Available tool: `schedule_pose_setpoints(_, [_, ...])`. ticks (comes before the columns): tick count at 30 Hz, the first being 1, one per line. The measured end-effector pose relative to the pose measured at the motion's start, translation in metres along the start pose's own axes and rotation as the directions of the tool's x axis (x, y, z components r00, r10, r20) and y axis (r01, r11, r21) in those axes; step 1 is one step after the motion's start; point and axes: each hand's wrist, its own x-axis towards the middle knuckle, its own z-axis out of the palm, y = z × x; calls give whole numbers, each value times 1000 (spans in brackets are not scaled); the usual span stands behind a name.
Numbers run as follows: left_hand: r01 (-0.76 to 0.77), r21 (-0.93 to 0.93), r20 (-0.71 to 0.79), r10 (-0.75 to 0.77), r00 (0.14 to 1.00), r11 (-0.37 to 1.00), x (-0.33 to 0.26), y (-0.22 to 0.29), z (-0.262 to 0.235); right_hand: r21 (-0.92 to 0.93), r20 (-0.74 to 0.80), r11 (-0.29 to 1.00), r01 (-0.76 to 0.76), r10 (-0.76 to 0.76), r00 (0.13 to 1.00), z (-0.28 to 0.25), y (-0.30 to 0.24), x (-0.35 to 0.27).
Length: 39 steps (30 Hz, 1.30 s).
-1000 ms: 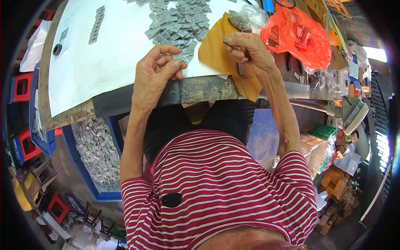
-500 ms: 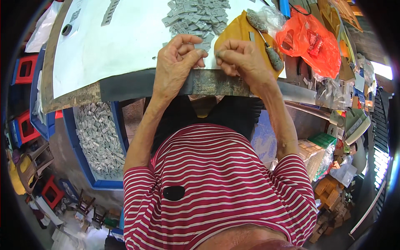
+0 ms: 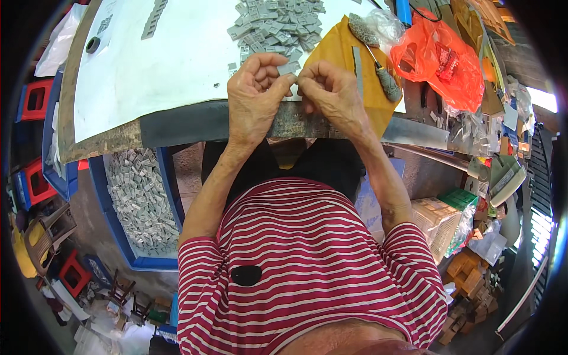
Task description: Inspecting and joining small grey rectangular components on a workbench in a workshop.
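Observation:
Over the near edge of the table, my left hand [image 3: 255,97] is closed in a pinch. A small flat grey piece [image 3: 288,68] shows between its thumb and forefinger. My right hand [image 3: 336,94] is pinched too, its fingertips meeting those of the left; what they hold, if anything, is too small to make out. Just beyond the hands lies a heap of similar grey pieces [image 3: 275,26] on a white sheet [image 3: 160,77]. Beside my right hand, a yellow-brown cloth or envelope [image 3: 331,50] carries a grey strip [image 3: 358,68] and a tool with a wrapped handle [image 3: 387,83].
A red plastic bag [image 3: 467,83] lies at the table's right. At the far left stand a row of joined grey pieces [image 3: 155,21] and a dark ring [image 3: 93,44]. Below the table, left of my legs, a blue bin [image 3: 127,254] holds many grey pieces. Red stools [image 3: 38,97] stand further left.
My hands have come together: the right hand moved left and the left hand slightly right, so their fingertips now meet. The grey strip on the yellow-brown cloth shows more fully.

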Motion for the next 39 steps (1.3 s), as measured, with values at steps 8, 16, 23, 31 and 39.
schedule_pose_setpoints(8, [-38,-98,-82,30,996,995,-1,-2,6,196,-78,979,-58,74,994,9,1,-5])
schedule_pose_setpoints(16, [18,-121,-49,-24,999,992,-4,-1,-3,98,-106,995,13,-3,994,8,1,-11])
schedule_pose_setpoints(23, [-9,-58,-49,6,999,998,-6,-1,-5,240,-82,970,-36,58,995,6,-5,-14])
schedule_pose_setpoints(31, [-124,8,16,124,992,992,-8,-3,-8,236,-10,969,-70,75,997,0,-5,-14])
schedule_pose_setpoints(39, [-237,24,213,227,950,971,-5,-6,-19,364,137,912,-189,148,979,-9,0,-13])
